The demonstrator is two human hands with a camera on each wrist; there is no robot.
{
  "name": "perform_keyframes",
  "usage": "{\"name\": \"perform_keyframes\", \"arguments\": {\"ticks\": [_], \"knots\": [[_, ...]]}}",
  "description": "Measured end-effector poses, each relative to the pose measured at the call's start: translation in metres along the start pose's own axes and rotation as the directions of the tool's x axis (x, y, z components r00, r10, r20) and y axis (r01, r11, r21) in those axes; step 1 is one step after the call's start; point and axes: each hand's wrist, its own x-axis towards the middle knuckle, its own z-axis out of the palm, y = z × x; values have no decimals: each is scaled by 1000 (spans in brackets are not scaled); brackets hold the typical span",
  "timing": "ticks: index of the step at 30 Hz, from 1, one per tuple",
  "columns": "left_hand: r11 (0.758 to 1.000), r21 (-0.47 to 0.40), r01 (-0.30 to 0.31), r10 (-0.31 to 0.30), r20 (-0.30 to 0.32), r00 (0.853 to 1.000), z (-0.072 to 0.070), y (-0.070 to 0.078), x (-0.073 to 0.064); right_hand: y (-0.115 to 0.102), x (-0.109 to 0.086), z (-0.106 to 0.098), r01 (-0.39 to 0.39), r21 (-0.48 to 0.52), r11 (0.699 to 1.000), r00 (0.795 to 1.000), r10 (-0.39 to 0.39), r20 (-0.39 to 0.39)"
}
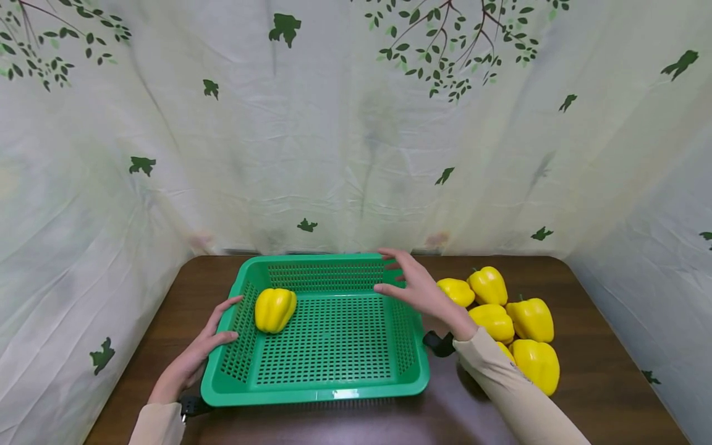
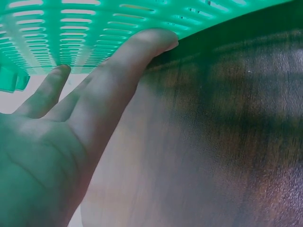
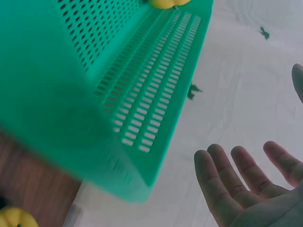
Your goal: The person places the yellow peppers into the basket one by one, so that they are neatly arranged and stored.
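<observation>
A green perforated plastic basket stands on the table, with one yellow bell pepper lying near its left wall. My left hand holds the basket's left side, thumb over the rim; its other fingers lie against the slotted outer wall in the left wrist view. Above the right back corner of the basket is my right hand, fingers spread and nothing in them. The right wrist view shows that hand apart from the basket wall.
Several yellow bell peppers sit in a cluster on the brown wooden table, right of the basket. The right forearm partly covers some of them. A pale curtain printed with leaves hangs behind the table and along both sides.
</observation>
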Motion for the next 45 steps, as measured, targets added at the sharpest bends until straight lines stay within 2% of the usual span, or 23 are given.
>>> {"name": "perform_keyframes", "arguments": {"ticks": [11,20,28,39,45], "knots": [[1000,0,-3,3,-6,1000,0,-1,0,17,-21,-24,-58,-31,998,996,56,-71],[1000,0,4,-4,-11,1000,1,0,0,45,-41,-41,-152,-14,988,980,149,-134],[1000,-5,-7,7,-1,1000,1,0,0,67,-58,-53,-227,-27,974,965,221,-138],[1000,-21,-16,16,14,1000,0,-1,1,80,-71,-62,-267,-85,960,957,255,-137],[1000,-20,-14,14,12,1000,0,0,0,83,-73,-62,-319,-146,936,946,305,-112]]}}
